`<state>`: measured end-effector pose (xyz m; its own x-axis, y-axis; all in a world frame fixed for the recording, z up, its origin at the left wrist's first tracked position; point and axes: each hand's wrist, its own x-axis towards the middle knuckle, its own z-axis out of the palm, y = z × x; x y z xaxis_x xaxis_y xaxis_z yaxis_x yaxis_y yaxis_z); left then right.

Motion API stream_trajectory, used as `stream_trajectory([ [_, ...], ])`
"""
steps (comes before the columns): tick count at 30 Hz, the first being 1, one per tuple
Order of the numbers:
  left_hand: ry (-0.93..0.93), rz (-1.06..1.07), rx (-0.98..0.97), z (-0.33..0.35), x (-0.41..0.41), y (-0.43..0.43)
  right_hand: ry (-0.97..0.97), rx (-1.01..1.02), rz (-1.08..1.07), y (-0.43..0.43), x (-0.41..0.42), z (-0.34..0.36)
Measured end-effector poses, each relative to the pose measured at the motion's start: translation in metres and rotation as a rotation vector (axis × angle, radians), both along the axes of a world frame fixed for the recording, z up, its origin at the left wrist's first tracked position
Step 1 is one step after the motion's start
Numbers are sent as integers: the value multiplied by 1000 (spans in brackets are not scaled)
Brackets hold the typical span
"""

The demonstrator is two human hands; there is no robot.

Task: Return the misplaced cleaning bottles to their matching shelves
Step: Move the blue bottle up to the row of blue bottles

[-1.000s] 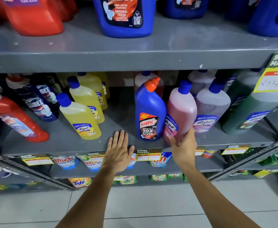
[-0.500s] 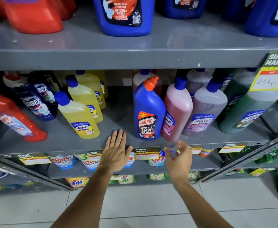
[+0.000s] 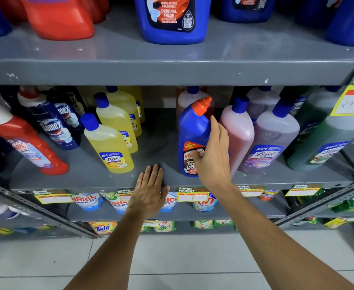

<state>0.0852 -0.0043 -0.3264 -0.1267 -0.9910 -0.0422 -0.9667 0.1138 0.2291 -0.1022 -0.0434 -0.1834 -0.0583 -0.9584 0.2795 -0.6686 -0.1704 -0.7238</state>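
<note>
A blue Harpic bottle [image 3: 190, 130] with an orange cap stands upright on the middle grey shelf [image 3: 88, 178], between yellow Lizol bottles [image 3: 109, 145] on its left and a pink Lizol bottle [image 3: 240, 130] on its right. My right hand [image 3: 212, 155] wraps around the Harpic bottle's right side, thumb on the front label and fingers between it and the pink bottle. My left hand [image 3: 148, 191] lies flat, palm down, on the shelf's front edge and holds nothing.
A lilac bottle [image 3: 274, 135] and a green bottle [image 3: 322, 139] stand further right. A red Harpic bottle [image 3: 31, 145] and dark Domex bottles [image 3: 54, 126] lean at the left. Large blue jugs [image 3: 171, 17] and a red jug [image 3: 61, 17] fill the upper shelf. Detergent pouches sit below.
My right hand left the pink bottle, dropped back to the shelf edge, then rose and closed around the blue Harpic bottle. My left hand stayed on the shelf edge.
</note>
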Motion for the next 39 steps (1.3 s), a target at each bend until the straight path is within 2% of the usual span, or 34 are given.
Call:
stream_trajectory([
  [3,16,4,-11,-1,0,1,60,-48,-20,4,-3,-5],
  [8,16,10,-22,0,0,0,-185,62,123,13,-19,-17],
  [16,-10,64,-5,16,-8,3,-360,64,149,31,-49,-17],
  [20,4,108,-218,48,-13,15,-367,2,186,45,-67,-1],
  [32,85,140,-798,252,-38,55,-469,-151,483,86,-95,185],
  [36,16,147,-839,307,-39,45,-490,-278,507,90,-101,257],
  [39,-18,161,-736,327,-37,33,-492,-351,477,79,-104,298],
])
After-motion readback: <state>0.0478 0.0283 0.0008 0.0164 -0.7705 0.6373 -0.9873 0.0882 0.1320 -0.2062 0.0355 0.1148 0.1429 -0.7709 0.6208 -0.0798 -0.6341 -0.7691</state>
